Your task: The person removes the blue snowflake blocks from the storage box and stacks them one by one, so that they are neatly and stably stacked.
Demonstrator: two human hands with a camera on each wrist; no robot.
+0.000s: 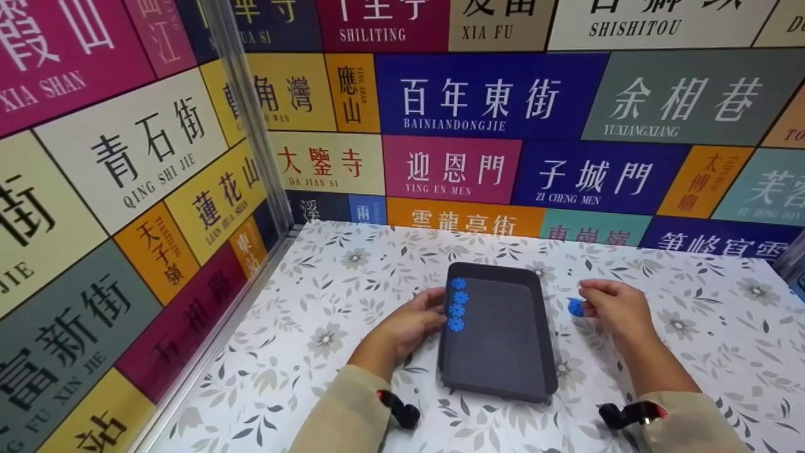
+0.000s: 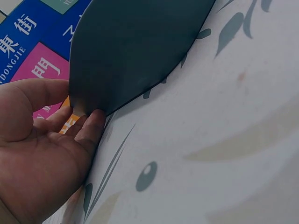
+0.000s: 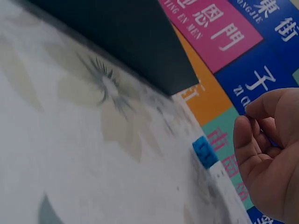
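Observation:
A dark grey rectangular tray (image 1: 503, 365) stands on the table with several blue snowflake-shaped discs (image 1: 461, 297) in a column along its left inner side. My left hand (image 1: 405, 324) grips the tray's left side, and in the left wrist view thumb and fingers meet the tray wall. To the right of the tray, my right hand (image 1: 619, 308) is above the tablecloth with fingers curled. A blue notched piece (image 3: 205, 152) sits near it, apart from the fingers in the right wrist view. Thumb and forefinger tips come together there, and nothing shows between them.
A white tablecloth (image 1: 327, 340) with grey leaves and flowers covers the table. Walls of colourful street-name panels (image 1: 490, 94) stand behind and at the left. Dark wrist cameras (image 1: 402, 412) are strapped over both beige sleeves. A blue object (image 1: 799, 277) shows at the right edge.

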